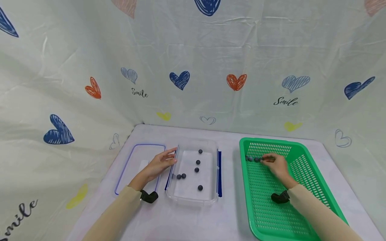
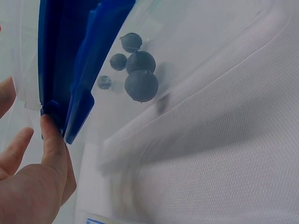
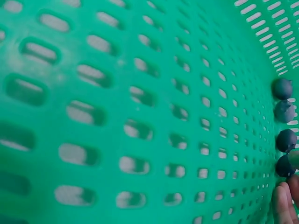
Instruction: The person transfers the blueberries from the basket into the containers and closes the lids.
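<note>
My right hand [image 1: 275,164] reaches into the green basket [image 1: 249,201] and pinches a blueberry [image 3: 285,166] at the end of a short row along the far wall. Other blueberries [image 3: 283,112] in that row sit right beside its fingertips. My left hand [image 1: 159,164] rests with fairly straight fingers against the left side of a clear plastic box [image 1: 193,200]. In the left wrist view a fingertip touches the lower end of the box's blue latch flap [image 2: 84,88]. Several dark blueberries [image 1: 198,162] lie scattered on the box floor.
A clear lid with a blue-purple rim [image 1: 125,167] lies flat on the table left of the box. Another blue latch flap [image 1: 219,174] hangs open on the box's right side. A heart-printed curtain [image 1: 193,100] stands behind the white-covered table [image 1: 169,221].
</note>
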The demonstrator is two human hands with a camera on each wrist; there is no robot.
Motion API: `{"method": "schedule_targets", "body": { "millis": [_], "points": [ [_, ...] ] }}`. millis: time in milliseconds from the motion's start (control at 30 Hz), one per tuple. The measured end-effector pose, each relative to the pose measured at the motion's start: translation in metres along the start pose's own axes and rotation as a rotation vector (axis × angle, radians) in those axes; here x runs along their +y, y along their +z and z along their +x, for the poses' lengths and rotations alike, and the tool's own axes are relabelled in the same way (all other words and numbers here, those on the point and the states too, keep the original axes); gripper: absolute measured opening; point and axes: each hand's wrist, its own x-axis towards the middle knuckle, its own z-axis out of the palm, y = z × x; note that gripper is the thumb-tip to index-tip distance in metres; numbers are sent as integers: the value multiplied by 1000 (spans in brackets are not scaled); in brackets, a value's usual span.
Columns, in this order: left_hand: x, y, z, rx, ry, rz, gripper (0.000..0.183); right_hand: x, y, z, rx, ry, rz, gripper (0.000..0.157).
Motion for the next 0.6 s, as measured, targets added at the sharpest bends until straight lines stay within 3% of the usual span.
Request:
{"method": "schedule_targets", "body": {
  "millis": [367, 600],
  "points": [
    [1, 0, 0, -7, 4, -13, 61, 2, 7, -3, 25, -95, -41, 23],
    [1, 0, -1, -6, -1, 5, 61, 1, 7, -2, 39, -60, -38, 20]
  ]
}}
